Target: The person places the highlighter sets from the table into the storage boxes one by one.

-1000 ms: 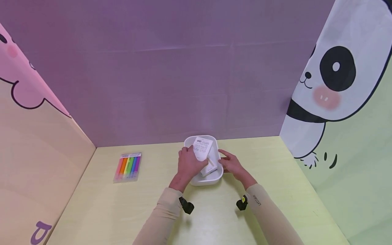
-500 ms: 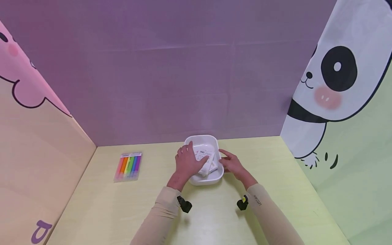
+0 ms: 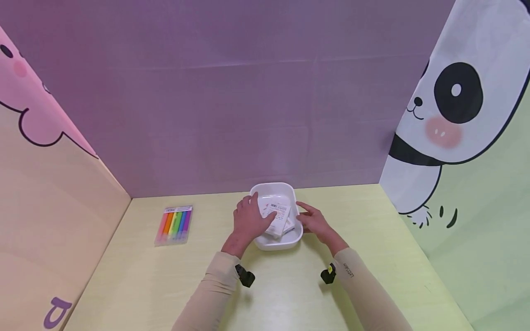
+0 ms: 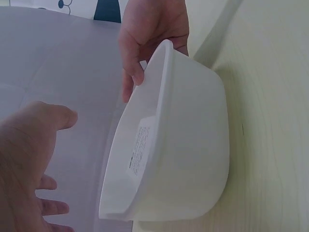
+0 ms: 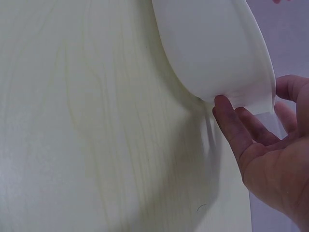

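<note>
A white plastic basin (image 3: pixel 275 246) stands near the back edge of the table. Inside it lies a small white box with printed text (image 3: pixel 277 220), partly over another white item (image 3: pixel 289 226). My left hand (image 3: pixel 250 221) hovers over the basin's left side, thumb and fingers spread, holding nothing; the left wrist view shows it apart from the basin wall (image 4: pixel 193 130). On the other side, my right hand (image 3: pixel 315 225) holds the basin by its right rim. In the right wrist view its thumb is at the rim and its fingers (image 5: pixel 234 121) touch the outer wall.
A clear pack of colored markers (image 3: pixel 174 226) lies on the table to the left. Behind the basin rises a purple backdrop (image 3: pixel 232 105), with cartoon-printed panels on both sides. Each wrist wears a small black camera.
The text-printed box has gone from being held in my left hand to lying in the basin. That hand has let go and drawn back slightly left. My right hand stays at the rim.
</note>
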`<action>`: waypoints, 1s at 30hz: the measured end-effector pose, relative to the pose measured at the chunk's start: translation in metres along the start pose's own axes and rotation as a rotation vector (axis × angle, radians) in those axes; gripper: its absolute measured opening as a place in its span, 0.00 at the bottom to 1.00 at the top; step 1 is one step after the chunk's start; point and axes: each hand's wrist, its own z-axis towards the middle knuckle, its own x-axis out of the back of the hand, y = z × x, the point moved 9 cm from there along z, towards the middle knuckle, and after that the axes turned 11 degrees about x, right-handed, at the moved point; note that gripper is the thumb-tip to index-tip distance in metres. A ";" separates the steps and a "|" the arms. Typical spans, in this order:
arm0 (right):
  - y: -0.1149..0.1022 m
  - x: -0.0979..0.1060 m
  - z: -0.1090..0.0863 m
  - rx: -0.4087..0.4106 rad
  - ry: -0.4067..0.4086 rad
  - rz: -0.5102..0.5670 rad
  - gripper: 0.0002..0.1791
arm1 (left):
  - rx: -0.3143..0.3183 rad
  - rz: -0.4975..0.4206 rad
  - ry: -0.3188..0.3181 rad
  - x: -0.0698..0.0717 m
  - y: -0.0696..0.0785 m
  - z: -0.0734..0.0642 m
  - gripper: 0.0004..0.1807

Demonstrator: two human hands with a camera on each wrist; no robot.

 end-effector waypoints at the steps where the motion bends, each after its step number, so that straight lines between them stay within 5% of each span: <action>1: 0.000 0.000 0.000 -0.001 0.000 0.001 0.31 | 0.003 0.000 0.002 0.001 -0.002 0.000 0.48; 14: -0.002 0.000 -0.003 -0.010 0.011 -0.025 0.31 | 0.059 -0.040 0.013 0.009 -0.041 0.003 0.45; 30: -0.002 0.000 0.000 -0.020 0.017 -0.038 0.31 | 0.049 -0.006 0.009 0.024 -0.080 0.015 0.42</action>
